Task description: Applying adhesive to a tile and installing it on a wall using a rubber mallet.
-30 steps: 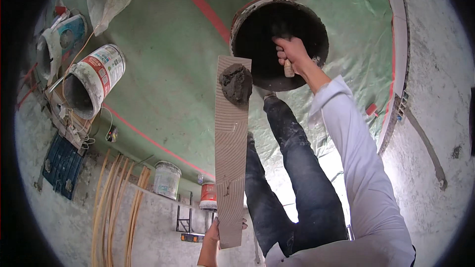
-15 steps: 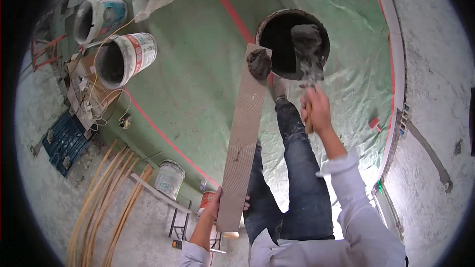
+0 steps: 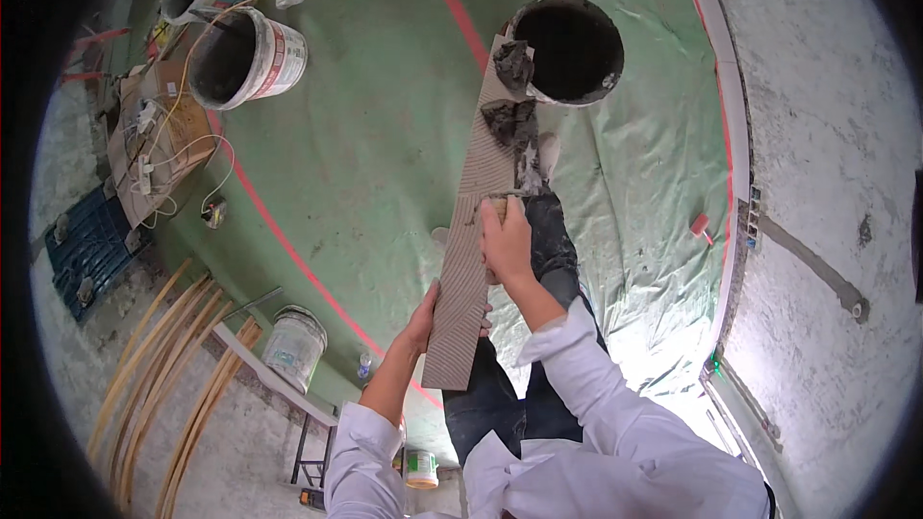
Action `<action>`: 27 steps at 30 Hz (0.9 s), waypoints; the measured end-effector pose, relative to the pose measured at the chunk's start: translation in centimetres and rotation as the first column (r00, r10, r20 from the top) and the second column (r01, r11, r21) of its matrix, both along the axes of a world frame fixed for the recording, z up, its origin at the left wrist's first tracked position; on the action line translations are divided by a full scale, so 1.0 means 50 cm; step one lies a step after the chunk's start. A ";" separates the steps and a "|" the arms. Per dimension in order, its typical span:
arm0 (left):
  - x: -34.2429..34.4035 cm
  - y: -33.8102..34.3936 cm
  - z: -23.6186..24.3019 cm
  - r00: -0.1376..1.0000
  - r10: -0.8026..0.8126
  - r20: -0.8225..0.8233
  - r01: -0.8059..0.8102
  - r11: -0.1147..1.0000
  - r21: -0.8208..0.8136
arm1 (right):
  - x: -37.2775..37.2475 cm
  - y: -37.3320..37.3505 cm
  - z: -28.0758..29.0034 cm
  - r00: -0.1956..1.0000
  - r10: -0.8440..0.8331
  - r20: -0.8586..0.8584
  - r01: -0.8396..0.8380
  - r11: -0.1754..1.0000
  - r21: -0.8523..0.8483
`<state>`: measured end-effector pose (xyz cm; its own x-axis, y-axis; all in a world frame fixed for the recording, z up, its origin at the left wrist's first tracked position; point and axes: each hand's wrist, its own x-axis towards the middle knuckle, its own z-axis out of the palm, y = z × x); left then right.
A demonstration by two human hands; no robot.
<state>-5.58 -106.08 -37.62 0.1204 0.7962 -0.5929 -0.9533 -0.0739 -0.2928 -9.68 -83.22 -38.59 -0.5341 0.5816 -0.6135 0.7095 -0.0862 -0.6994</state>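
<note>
My left hand (image 3: 419, 321) grips the near part of a long, narrow tile strip (image 3: 456, 315), its ridged face up. My right hand (image 3: 507, 245) is closed around the handle of a trowel (image 3: 525, 161). The trowel's blade lies along the strip's right edge, smeared with dark grey mortar. One mortar lump (image 3: 502, 121) sits on the strip beside the blade, and another clump (image 3: 513, 63) rests at its far end. That end reaches the left side of a round bucket (image 3: 586, 102), whose inside looks dark.
Two more buckets stand far left, the nearer one (image 3: 285, 60) with a cable across it. Cardboard (image 3: 173, 139) with white cables, a blue plastic pallet (image 3: 88, 250) and bent strips (image 3: 159, 375) lie left. Green sheeting (image 3: 375, 135) covers the floor; a red-headed tool (image 3: 701, 228) lies right.
My right hand has brought the trowel from over the bucket to the tile strip, toward me and left. A second mortar lump now sits on the strip. My left hand keeps its hold.
</note>
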 end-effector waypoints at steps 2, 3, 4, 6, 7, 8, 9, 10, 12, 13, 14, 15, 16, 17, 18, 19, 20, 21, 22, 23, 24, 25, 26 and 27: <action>0.011 -0.026 -0.010 0.999 0.036 -0.026 -0.036 0.999 0.004 | -0.010 -0.028 0.093 0.989 -0.129 -0.072 0.106 0.960 -0.258; 0.018 -0.023 -0.011 0.999 0.032 -0.020 -0.032 0.999 0.011 | 0.006 -0.012 0.101 0.981 -0.183 -0.059 0.150 0.919 -0.365; 0.022 -0.021 -0.010 1.000 0.025 -0.006 -0.025 1.000 0.003 | 0.027 0.006 0.116 0.981 -0.187 -0.054 0.155 0.920 -0.360; 0.009 -0.015 -0.012 1.000 0.010 -0.003 -0.010 1.000 -0.002 | 0.041 0.059 0.146 0.977 -0.215 -0.003 0.195 0.895 -0.401; 0.007 -0.012 -0.007 0.999 0.033 0.025 -0.033 0.999 0.017 | 0.052 0.101 0.132 0.977 -0.202 -0.063 0.168 0.923 -0.345; 0.001 -0.001 -0.007 0.997 0.046 0.055 -0.049 0.998 0.048 | 0.066 0.158 0.103 0.974 -0.191 -0.123 0.152 0.950 -0.274; -0.002 0.008 -0.003 0.998 0.030 0.054 -0.033 0.998 0.060 | 0.076 0.225 0.072 0.996 -0.047 -0.081 0.043 0.998 -0.051; -0.002 0.014 0.002 0.999 0.027 0.045 -0.029 0.998 0.051 | 0.073 0.283 0.037 0.996 0.084 -0.001 -0.083 0.983 0.161; -0.004 0.007 0.008 0.999 0.027 0.034 -0.027 1.000 0.012 | -0.005 0.342 0.006 0.981 -0.193 0.025 0.191 0.934 -0.302; -0.003 0.011 0.008 0.997 0.039 0.068 -0.040 0.999 0.005 | -0.037 0.370 -0.025 0.979 -0.202 0.034 0.203 0.930 -0.307; -0.004 0.020 0.009 0.993 0.055 0.103 -0.055 0.998 -0.004 | -0.073 0.395 -0.061 0.965 -0.257 0.041 0.248 0.860 -0.446; -0.001 0.024 0.014 0.992 0.054 0.114 -0.052 0.998 -0.024 | -0.099 0.402 -0.091 0.949 -0.308 0.062 0.285 0.762 -0.581; 0.003 0.034 0.018 0.992 0.054 0.112 -0.053 0.999 -0.007 | -0.115 0.404 -0.113 0.948 -0.309 0.079 0.294 0.750 -0.592; -0.001 0.044 0.017 0.993 0.054 0.103 -0.055 0.998 0.012 | -0.137 0.408 -0.137 0.958 -0.265 0.111 0.282 0.792 -0.542; -0.008 0.051 0.020 0.993 0.054 0.106 -0.054 0.999 -0.002 | -0.156 0.418 -0.156 0.965 -0.221 0.144 0.263 0.831 -0.490; -0.014 0.060 0.027 0.992 0.043 0.121 -0.040 0.999 -0.032 | -0.172 0.439 -0.169 0.964 -0.221 0.149 0.266 0.825 -0.498; -0.009 0.062 0.043 0.988 0.033 0.149 -0.024 0.998 -0.063 | -0.171 0.459 -0.180 0.977 -0.128 0.170 0.188 0.893 -0.408; -0.010 0.061 0.057 0.987 0.034 0.156 -0.022 0.997 -0.073 | -0.172 0.482 -0.187 0.981 -0.034 0.192 0.095 0.944 -0.315; -0.012 0.061 0.073 0.978 0.037 0.203 -0.018 0.996 -0.093 | -0.167 0.507 -0.188 0.979 -0.034 0.200 0.098 0.942 -0.320; -0.019 0.066 0.082 0.970 0.043 0.241 -0.017 0.994 -0.110 | -0.164 0.538 -0.192 0.973 0.020 0.229 0.042 0.964 -0.264; -0.036 0.082 0.100 0.970 0.039 0.238 -0.013 0.994 -0.110 | -0.163 0.578 -0.188 0.963 0.064 0.260 -0.010 0.979 -0.205; -0.052 0.096 0.124 0.973 0.012 0.231 0.025 0.987 -0.156 | -0.161 0.620 -0.183 0.963 0.072 0.261 -0.011 0.974 -0.228; -0.069 0.107 0.147 0.974 -0.014 0.225 0.061 0.977 -0.202 | -0.174 0.649 -0.176 0.964 0.069 0.258 -0.008 0.973 -0.229; -0.077 0.114 0.161 0.975 -0.017 0.222 0.063 0.977 -0.203 | -0.189 0.673 -0.175 0.959 0.135 0.248 -0.075 0.969 -0.237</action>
